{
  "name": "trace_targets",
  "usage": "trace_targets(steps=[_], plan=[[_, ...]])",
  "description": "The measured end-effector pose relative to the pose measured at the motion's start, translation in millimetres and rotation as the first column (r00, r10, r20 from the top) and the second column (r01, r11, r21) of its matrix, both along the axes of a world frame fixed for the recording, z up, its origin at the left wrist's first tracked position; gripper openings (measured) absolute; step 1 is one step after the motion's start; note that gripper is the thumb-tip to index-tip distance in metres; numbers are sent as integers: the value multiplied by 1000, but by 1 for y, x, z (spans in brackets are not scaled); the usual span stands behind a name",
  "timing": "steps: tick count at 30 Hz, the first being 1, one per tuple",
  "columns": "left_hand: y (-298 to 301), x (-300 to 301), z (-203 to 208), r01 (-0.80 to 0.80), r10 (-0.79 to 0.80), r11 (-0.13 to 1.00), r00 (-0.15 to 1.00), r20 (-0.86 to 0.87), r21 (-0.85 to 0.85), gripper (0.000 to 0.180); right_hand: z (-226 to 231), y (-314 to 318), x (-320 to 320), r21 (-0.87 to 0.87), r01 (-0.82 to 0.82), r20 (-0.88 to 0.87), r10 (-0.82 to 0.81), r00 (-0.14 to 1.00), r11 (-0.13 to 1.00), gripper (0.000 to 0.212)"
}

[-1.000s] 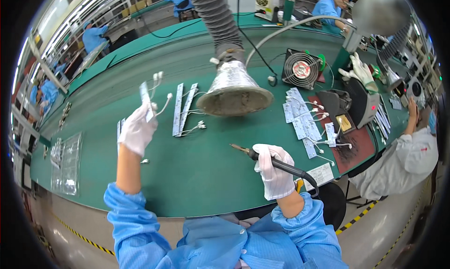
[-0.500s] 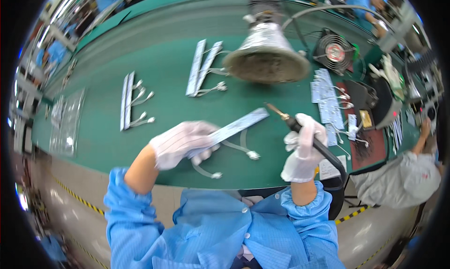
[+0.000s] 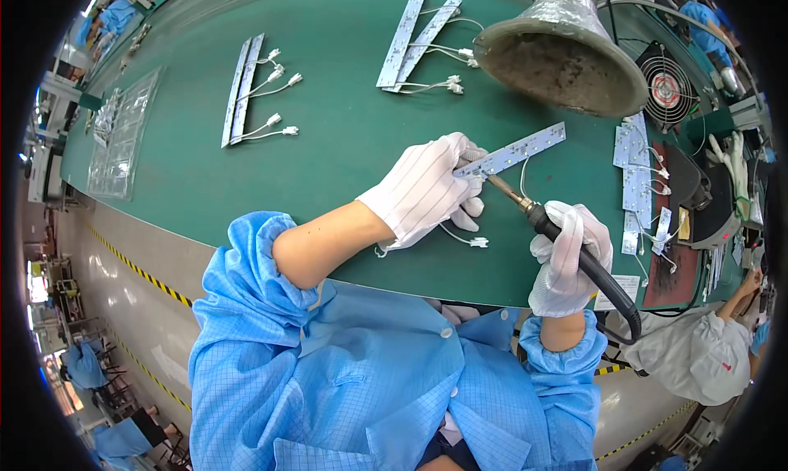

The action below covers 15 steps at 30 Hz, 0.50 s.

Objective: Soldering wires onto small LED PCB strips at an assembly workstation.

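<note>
Both hands wear white striped gloves. My left hand (image 3: 435, 184) grips a long, pale LED strip board (image 3: 525, 148) by its near-left end, holding it aslant over the bench. White wires with small plugs hang from this board; one plug (image 3: 478, 242) lies below the glove. In my right hand (image 3: 572, 258) is a soldering iron (image 3: 538, 217), its fingers wrapped round the black handle. The iron's tip meets the board, or nearly so, just beside my left fingers. A thick black cord curves from the handle's rear toward my right sleeve.
Pairs of strip boards with wires lie at left (image 3: 242, 93) and back centre (image 3: 414, 44). A fume hood (image 3: 566, 57) hangs at back right, near a fan (image 3: 667, 89). Stacked boards (image 3: 636, 176) lie right. A clear plastic tray (image 3: 123, 134) sits far left; another person's hand (image 3: 749, 282) shows far right.
The view has shifted. My right hand has brought the soldering iron from beyond the board's far end to the part beside my left fingers. The left hand still holds the board.
</note>
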<state>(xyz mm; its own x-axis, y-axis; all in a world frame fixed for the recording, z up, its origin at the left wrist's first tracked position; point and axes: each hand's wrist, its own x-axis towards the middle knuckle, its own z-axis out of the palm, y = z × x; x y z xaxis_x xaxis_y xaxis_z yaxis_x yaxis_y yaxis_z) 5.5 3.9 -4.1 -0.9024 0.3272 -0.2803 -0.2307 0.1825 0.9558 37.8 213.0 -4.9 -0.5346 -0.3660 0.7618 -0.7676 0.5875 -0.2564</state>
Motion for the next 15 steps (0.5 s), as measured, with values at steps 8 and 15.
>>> trace_targets(steps=[8,15], plan=[[-1,2,3,8,-8,1000,997,-81,-5,25,-4,0,-5,130,51,-106,-37,994,990,26],[-2,4,9,16,-16,1000,999,-32,-17,32,-8,4,0,17,-19,43,18,999,1000,27]])
